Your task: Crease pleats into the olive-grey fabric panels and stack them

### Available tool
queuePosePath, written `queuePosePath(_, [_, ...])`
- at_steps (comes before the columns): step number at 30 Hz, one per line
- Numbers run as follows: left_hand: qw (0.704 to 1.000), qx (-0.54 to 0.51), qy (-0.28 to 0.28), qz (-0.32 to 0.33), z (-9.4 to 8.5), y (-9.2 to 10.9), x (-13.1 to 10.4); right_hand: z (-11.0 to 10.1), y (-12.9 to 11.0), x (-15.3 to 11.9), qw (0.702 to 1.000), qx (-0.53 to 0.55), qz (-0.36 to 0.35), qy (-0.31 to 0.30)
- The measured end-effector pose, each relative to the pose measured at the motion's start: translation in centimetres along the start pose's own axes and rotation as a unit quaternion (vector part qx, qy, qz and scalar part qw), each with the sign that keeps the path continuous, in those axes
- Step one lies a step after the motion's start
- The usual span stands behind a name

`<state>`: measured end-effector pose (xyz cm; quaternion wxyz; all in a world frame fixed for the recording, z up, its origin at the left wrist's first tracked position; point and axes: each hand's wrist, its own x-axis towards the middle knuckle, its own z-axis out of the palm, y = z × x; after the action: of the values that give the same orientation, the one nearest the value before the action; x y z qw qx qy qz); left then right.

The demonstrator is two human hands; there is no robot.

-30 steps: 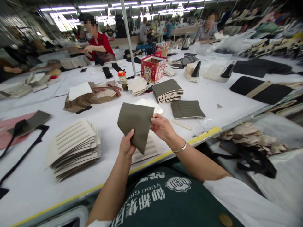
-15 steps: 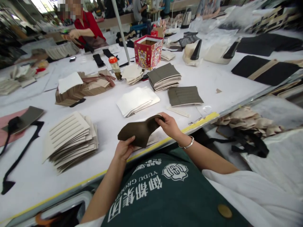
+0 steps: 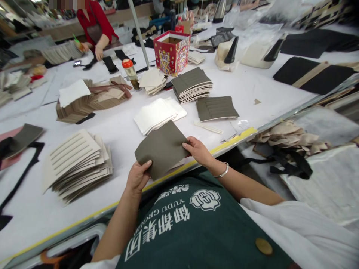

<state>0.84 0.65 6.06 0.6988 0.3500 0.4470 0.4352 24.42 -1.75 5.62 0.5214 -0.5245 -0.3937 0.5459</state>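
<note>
Left hand: your left hand (image 3: pixel 138 175) pinches the near left edge of the olive sheet (image 3: pixel 161 149), thumb on top, fingers underneath.
Right hand: your right hand (image 3: pixel 198 150) grips the same sheet at its right edge, thumb and fingers closed on it (a silver bangle (image 3: pixel 224 170) circles that wrist).
Olive sheet: between your two hands, plain face up, over the yellow-taped edge (image 3: pixel 238 137) of the table; its far corner overlaps the white stack in view, and you cannot tell whether they touch.
White stack: just beyond the sheet and your hands, the white stack (image 3: pixel 155 114) lies slightly fanned.
Beyond your right hand: a pale strip (image 3: pixel 208 127) lies near, then a ribbed olive panel (image 3: pixel 217 108), with a thick olive stack (image 3: pixel 193 84) farther off.
Left of your left hand: a leaning pile of cream ribbed panels (image 3: pixel 80 157) stands well apart from it, with a black strap (image 3: pixel 21 179) farther out.
Far ahead of your hands: a brown bundle (image 3: pixel 84 102) to the left, a jar with an orange lid (image 3: pixel 130 73) and a red box (image 3: pixel 171 54).
Across the table: a co-worker in a red top (image 3: pixel 98 26) reaches toward black pieces (image 3: pixel 110 65).
</note>
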Motion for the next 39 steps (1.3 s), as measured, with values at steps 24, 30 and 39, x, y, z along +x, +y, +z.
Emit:
queuePosePath(24, [0.944, 0.298, 0.121, 0.069, -2.2, -2.0, 2.2, -1.1, 0.1, 2.3, 0.84, -0.506, 0.078, -0.178])
queuePosePath(30, [0.971, 0.202, 0.124, 0.04, -2.8, -2.3, 2.6, -0.8, 0.4, 3.5, 0.836, -0.504, 0.1, -0.191])
queuePosePath(39, [0.968, 0.208, 0.133, 0.046, -2.9, -2.7, 2.4, -1.3, 0.3, 3.3, 0.846, -0.476, 0.092, -0.221])
